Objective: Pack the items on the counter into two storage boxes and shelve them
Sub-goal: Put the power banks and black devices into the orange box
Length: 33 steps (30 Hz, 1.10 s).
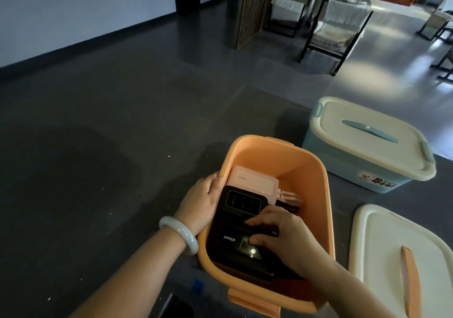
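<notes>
An open orange storage box (pixel 316 183) stands on the dark counter in front of me. Inside it lie a pink power bank (pixel 255 183), a black device with a small panel (pixel 241 203) and a black Anker unit (pixel 229 246) with a lit spot. My left hand (pixel 203 202), with a pale bangle on the wrist, grips the box's left rim and touches the black device. My right hand (pixel 282 234) reaches into the box and presses its fingers on the black items. Pink cables show behind it.
A blue storage box (pixel 355 168) with a cream lid closed on it stands at the right rear. The orange box's cream lid (pixel 382 251) with an orange handle lies on the counter to the right. Beyond the counter are dark floor, a wooden screen and racks.
</notes>
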{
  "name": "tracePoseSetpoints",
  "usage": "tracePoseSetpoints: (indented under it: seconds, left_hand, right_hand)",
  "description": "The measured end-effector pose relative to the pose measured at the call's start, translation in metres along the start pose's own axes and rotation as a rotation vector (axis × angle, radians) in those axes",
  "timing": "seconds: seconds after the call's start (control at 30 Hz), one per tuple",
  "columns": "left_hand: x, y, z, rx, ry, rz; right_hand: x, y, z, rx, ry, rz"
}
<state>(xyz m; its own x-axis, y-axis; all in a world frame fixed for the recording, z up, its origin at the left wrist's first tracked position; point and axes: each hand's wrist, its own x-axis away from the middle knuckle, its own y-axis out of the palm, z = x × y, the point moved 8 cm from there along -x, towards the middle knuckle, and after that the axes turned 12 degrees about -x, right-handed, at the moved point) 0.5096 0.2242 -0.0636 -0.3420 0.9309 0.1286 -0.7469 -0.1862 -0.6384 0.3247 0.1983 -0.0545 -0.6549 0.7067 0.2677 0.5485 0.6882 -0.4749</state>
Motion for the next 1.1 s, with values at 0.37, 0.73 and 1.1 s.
tracePoseSetpoints:
  seconds: [0.37,0.73,1.1]
  left_hand:
    - [0.061,-0.024,-0.056,0.209,-0.258,0.136]
    - [0.250,-0.142,-0.166,0.154,-0.569,0.580]
    - [0.513,-0.259,-0.285,-0.059,-0.864,0.821]
  right_hand:
    - [-0.038,-0.008,-0.068,0.064,-0.227,0.037]
    - [-0.035,0.220,-0.210,0.326,-0.566,-0.525]
    - [0.056,0.501,-0.311,0.395,-0.659,-0.799]
